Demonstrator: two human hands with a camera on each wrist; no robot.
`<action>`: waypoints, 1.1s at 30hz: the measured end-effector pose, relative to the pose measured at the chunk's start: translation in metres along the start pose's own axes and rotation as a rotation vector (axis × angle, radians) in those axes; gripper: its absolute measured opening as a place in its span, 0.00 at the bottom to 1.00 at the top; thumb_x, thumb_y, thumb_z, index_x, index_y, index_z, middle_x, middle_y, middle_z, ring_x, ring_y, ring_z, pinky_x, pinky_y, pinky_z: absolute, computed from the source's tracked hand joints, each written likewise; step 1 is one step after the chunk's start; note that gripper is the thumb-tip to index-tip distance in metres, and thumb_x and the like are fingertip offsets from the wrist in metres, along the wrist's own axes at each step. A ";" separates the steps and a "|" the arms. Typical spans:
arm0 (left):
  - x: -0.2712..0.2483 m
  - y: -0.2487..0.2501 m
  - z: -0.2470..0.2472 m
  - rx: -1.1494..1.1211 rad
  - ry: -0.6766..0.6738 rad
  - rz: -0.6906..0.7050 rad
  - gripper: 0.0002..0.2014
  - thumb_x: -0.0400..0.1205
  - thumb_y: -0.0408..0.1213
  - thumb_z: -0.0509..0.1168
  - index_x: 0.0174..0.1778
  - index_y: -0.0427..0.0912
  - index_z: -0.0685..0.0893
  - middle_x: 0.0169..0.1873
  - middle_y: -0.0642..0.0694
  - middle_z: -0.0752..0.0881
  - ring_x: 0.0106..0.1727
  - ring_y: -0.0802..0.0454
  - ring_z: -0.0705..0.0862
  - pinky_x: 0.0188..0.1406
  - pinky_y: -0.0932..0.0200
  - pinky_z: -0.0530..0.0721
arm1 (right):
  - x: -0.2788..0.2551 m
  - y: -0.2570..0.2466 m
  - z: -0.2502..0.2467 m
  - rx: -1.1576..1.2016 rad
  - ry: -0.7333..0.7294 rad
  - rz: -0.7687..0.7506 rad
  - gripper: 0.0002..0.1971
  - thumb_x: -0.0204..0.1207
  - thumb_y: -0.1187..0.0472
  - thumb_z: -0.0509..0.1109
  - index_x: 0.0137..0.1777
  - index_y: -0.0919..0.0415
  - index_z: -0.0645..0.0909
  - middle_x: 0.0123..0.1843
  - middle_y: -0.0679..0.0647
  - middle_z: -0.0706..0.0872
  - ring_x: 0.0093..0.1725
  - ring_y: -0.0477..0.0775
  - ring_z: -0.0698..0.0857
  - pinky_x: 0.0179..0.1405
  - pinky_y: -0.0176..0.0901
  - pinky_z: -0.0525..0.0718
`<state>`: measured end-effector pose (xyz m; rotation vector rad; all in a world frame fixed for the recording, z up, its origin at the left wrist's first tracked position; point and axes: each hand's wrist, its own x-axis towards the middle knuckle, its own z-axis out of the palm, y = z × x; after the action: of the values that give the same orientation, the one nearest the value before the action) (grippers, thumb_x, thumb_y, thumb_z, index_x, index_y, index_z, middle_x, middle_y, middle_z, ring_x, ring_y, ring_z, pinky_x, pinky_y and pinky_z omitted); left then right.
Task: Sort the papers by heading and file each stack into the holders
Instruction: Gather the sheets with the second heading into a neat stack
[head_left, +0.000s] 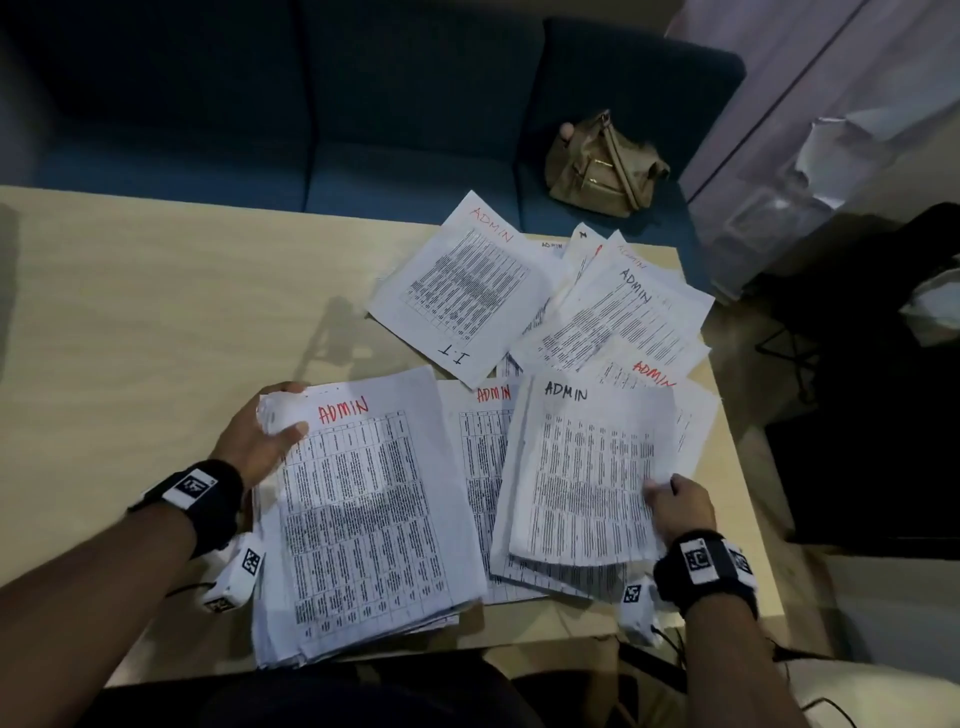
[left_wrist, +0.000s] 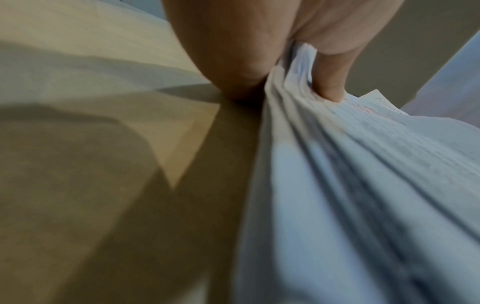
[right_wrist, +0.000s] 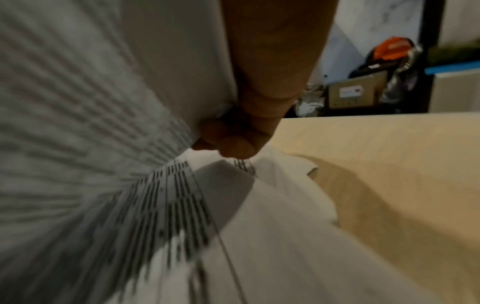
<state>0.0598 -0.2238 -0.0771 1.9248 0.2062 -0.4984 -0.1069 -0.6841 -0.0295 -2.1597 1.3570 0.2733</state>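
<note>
The head camera looked steeply down on the table (head_left: 156, 291) from its near edge, facing the sofa (head_left: 260, 104). Each wrist camera sat very close (blurred) under its hand, sharing with it only papers (left_wrist: 363, 195) and tabletop.

Both forearms are bare, with no sleeves in view. Each wrist wears a broad black band: the left band (head_left: 200, 501) and the right band (head_left: 709, 569) each carry a white square tag printed with a black coded pattern. A small white camera block (head_left: 236, 574) with similar tags hangs below the left wrist, another (head_left: 638, 603) hangs below the right, and thin dark cables trail from them toward the lower edge of the frame.
</note>
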 end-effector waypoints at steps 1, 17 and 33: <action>0.000 0.000 0.000 0.015 -0.002 0.005 0.20 0.78 0.29 0.70 0.59 0.59 0.80 0.62 0.46 0.83 0.63 0.40 0.81 0.65 0.44 0.79 | -0.002 -0.002 0.005 -0.056 0.000 0.019 0.14 0.78 0.59 0.70 0.55 0.69 0.78 0.61 0.70 0.82 0.54 0.65 0.79 0.53 0.50 0.77; -0.010 0.010 0.000 -0.021 -0.015 -0.016 0.20 0.79 0.28 0.69 0.58 0.58 0.80 0.61 0.47 0.83 0.61 0.42 0.81 0.64 0.46 0.80 | -0.034 -0.052 -0.020 0.240 0.047 -0.361 0.13 0.74 0.50 0.70 0.46 0.61 0.82 0.37 0.60 0.88 0.36 0.62 0.85 0.39 0.56 0.86; -0.019 0.023 0.001 -0.297 -0.007 -0.121 0.20 0.85 0.52 0.60 0.72 0.51 0.76 0.71 0.50 0.78 0.72 0.48 0.75 0.73 0.47 0.70 | -0.108 -0.156 0.109 0.201 -0.455 -0.547 0.10 0.74 0.59 0.73 0.55 0.57 0.81 0.44 0.50 0.88 0.41 0.50 0.86 0.30 0.31 0.80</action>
<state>0.0512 -0.2324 -0.0503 1.6272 0.3731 -0.5241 -0.0071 -0.4902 -0.0149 -2.0389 0.4966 0.3628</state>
